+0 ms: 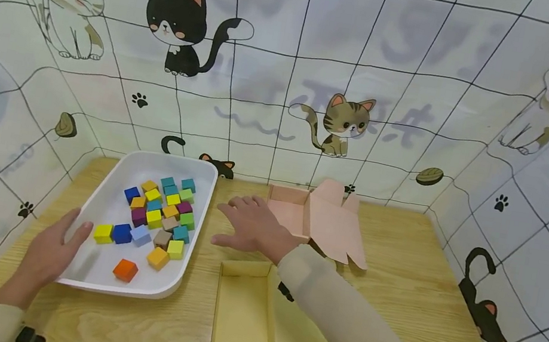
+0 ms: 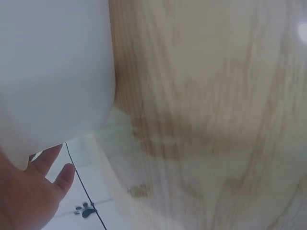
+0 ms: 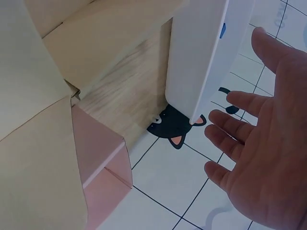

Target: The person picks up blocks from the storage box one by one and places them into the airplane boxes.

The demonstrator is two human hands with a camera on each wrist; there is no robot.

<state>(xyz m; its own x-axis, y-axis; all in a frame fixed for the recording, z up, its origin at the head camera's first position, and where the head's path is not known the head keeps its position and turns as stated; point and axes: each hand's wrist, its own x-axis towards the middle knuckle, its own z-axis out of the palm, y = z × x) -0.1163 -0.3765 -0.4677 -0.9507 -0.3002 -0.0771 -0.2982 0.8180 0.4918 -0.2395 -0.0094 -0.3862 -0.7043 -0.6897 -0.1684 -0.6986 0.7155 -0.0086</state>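
Observation:
A white plastic tray (image 1: 90, 274) stands at the left of the table, with many small coloured cubes such as an orange cube (image 1: 125, 271) in it. My left hand (image 1: 48, 251) holds the tray's left rim, the thumb over the edge and the fingers along the outside. My right hand (image 1: 256, 228) is over the table, between the tray and an open pink cardboard box (image 1: 289, 195). Its fingers are spread and hold nothing, as the right wrist view shows. Nearer to me, below that forearm, lies an open yellow cardboard box (image 1: 242, 311).
The wooden table (image 1: 409, 278) is bordered by a cat-patterned cloth (image 1: 269, 73) at the back and both sides. Flaps of both boxes spread to the right, the pink lid (image 1: 333, 223) behind the yellow lid (image 1: 302, 330).

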